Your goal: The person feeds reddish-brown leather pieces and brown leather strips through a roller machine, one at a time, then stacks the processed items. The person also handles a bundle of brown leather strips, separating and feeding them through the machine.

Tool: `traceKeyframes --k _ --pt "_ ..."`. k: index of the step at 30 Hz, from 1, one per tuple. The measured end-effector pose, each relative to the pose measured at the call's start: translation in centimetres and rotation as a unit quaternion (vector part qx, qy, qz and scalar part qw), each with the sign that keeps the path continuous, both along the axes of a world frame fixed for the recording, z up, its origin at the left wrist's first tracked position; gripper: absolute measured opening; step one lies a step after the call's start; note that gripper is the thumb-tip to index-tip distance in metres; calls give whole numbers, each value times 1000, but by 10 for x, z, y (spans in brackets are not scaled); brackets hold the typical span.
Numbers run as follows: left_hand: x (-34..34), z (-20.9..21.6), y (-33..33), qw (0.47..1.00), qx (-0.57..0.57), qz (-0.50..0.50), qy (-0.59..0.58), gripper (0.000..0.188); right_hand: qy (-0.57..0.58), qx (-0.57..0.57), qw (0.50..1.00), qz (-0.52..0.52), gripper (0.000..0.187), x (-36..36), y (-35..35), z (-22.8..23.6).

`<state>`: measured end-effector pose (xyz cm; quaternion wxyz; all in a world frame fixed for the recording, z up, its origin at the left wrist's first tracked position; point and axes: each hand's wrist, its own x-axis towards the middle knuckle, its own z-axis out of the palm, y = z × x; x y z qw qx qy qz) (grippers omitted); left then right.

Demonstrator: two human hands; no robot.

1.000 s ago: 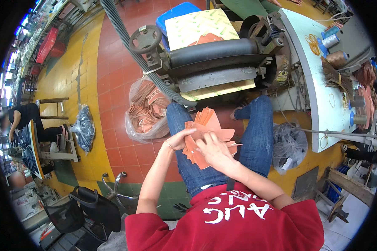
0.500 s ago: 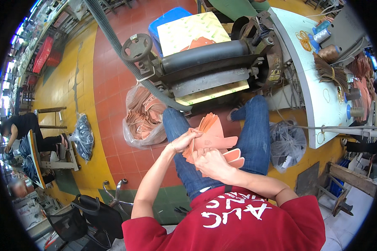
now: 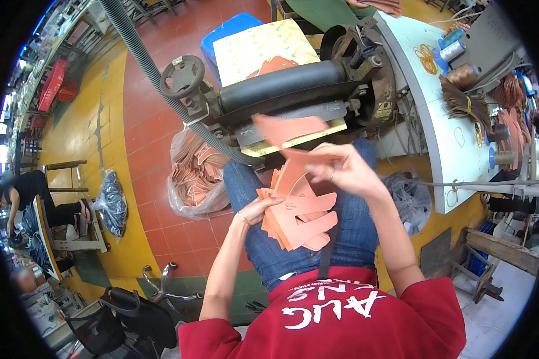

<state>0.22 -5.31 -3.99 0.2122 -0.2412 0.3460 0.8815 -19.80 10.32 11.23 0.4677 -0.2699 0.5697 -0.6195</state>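
A fanned stack of salmon-coloured cut leather pieces [image 3: 305, 220] lies over my lap. My left hand [image 3: 259, 210] grips its left edge, thumb on top. Above the stack, my right hand [image 3: 346, 170] pinches one leather piece [image 3: 290, 129] between thumb and fingers. That piece is lifted and blurred by motion, and its far end reaches in front of the metal feed plate [image 3: 317, 112] of a roller machine. Beyond the plate runs the machine's dark roller [image 3: 281, 87]. Other leather pieces [image 3: 275, 64] rest on a yellow patterned sheet [image 3: 239, 49] behind the roller.
A clear plastic bag [image 3: 182, 203] of similar pieces stands left of my legs. The machine's handwheel [image 3: 190, 78] and a grey hose [image 3: 144, 57] rise at the left. On the right, a white table [image 3: 428, 105] carries thread spools [image 3: 463, 76] and a bundle of brown pieces [image 3: 468, 106].
My right hand has risen from the stack, forward and to the right, lifting one leather piece toward the machine. My left hand still holds the stack, now a little lower.
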Motion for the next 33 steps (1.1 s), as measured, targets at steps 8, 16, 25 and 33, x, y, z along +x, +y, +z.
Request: traceKeyframes --k 8,16,25,33 --pt "7 3 2 999 37 39 1 37 89 23 973 212 24 -8 17 30" --pt "4 -7 3 997 38 56 -48 31 -80 60 994 -35 24 -23 -19 -34" --pt "7 -14 3 995 36 44 -76 41 -161 103 954 -231 20 -37 -21 -127" --pt "6 -10 4 996 33 51 -70 45 -185 -32 918 -351 31 -60 -40 -126"
